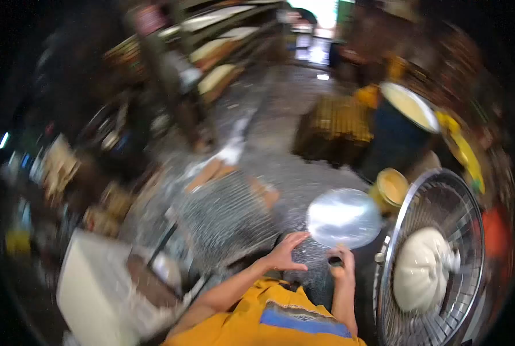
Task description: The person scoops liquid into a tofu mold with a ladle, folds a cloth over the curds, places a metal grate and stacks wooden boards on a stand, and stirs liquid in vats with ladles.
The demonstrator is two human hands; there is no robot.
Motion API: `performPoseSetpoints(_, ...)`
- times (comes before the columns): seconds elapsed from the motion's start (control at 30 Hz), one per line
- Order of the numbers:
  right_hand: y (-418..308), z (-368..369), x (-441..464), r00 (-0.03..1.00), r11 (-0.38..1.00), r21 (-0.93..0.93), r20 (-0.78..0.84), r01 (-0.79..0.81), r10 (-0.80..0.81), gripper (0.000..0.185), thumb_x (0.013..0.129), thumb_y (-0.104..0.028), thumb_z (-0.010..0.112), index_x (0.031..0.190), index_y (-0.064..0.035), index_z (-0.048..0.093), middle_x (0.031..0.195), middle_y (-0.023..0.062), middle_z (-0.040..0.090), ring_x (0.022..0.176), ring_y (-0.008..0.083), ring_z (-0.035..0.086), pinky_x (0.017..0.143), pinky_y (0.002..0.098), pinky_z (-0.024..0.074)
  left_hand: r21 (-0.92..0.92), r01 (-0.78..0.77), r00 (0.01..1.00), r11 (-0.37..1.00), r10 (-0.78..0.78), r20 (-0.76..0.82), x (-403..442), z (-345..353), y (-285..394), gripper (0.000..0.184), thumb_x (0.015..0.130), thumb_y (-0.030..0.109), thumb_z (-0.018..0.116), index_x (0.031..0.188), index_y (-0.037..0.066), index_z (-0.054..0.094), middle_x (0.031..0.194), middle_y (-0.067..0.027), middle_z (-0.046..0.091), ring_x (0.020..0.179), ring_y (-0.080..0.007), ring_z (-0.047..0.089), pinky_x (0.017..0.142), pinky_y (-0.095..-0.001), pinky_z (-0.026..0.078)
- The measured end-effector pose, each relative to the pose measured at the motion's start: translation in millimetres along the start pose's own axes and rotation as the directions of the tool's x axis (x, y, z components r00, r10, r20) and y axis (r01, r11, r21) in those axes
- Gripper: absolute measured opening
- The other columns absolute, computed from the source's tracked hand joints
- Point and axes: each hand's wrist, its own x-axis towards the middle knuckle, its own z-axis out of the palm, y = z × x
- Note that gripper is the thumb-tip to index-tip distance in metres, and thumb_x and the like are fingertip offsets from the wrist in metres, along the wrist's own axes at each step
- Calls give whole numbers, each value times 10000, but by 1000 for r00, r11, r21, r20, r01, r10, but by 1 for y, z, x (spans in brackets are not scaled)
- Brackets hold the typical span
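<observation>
My left hand (288,254) is stretched forward with its thumb and fingers apart, and nothing lies between them. Close to the right, my right hand (344,262) has its fingers wrapped round a short handle whose dark round end shows. Just beyond that hand is a shiny round metal disc (344,218), like a flat pan or scoop. It appears joined to the handle, though blur hides the joint. Ahead and left of my left hand is a grey ridged sheet or rack (225,216) over brown pieces.
A large fan (421,271) stands close on my right. Beyond are a yellow bucket (391,187), a dark drum (395,135) and a stack of brown slats (335,130). A white bin (93,282) is at my left. Shelves (220,49) with pale slabs stand farther back.
</observation>
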Motion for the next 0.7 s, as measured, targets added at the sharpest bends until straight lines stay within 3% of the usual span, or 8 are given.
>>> performPoseSetpoints(0.03,0,0,28,981,942,280,100,-186,164,109,793,-133,545,830,-30,550,759,128,608,658,253,591,627,368,485,-5,-36,998,999,36,50,33,-2,3,892,650,371,783,1372,89,343,1381,-146,376,1306,-326,294,1055,-460,262)
performPoseSetpoints(0.1,-12,26,58,912,819,416,282,-395,297,128,820,-164,551,860,-43,558,783,132,602,694,236,601,628,365,501,-10,-90,988,996,91,123,89,-8,5,900,654,379,780,1382,100,332,1422,-127,335,1344,-327,231,1074,-494,209)
performPoseSetpoints(0.27,-33,80,140,895,815,403,341,-416,288,269,863,-295,548,938,-39,584,936,127,628,849,261,625,778,396,534,-231,-88,982,969,123,143,202,-13,-44,457,731,175,693,1162,101,557,1201,-42,571,1242,-288,430,1075,-577,-13)
performPoseSetpoints(0.33,-77,129,129,909,803,427,166,-415,381,263,865,-369,535,775,-123,552,676,0,579,557,144,572,486,258,493,-209,-94,979,973,128,156,245,-17,-60,389,739,153,696,1102,84,575,1149,-77,587,1121,-235,527,1068,-521,180)
performPoseSetpoints(0.4,-96,104,153,850,900,169,436,-402,298,334,871,-432,524,768,-115,538,614,-32,477,471,91,442,410,220,361,-344,41,988,938,12,151,296,-11,-88,327,766,135,680,1072,70,585,1089,-87,608,1003,-182,559,974,-425,322)
performPoseSetpoints(0.47,-146,134,133,991,987,-92,-44,-131,128,464,882,-540,451,783,-90,509,608,-31,370,460,70,288,430,226,261,-622,381,924,684,-272,268,345,-13,-92,192,826,113,640,997,36,598,951,-73,638,816,-94,559,729,-244,447)
performPoseSetpoints(0.6,-209,110,124,873,836,-437,-192,332,-447,207,880,-289,585,814,-104,517,594,-64,382,474,49,320,421,217,256,-873,282,952,398,-228,204,454,-3,-112,138,891,131,574,947,5,588,900,-81,638,808,-149,613,705,-260,503)
performPoseSetpoints(0.7,-245,76,121,779,818,-172,-248,549,-576,123,791,-77,643,776,-100,523,576,-65,394,473,43,342,424,217,262,-874,343,926,345,-279,254,528,19,-123,196,909,177,548,1010,9,541,938,-116,632,826,-216,633,690,-309,540)
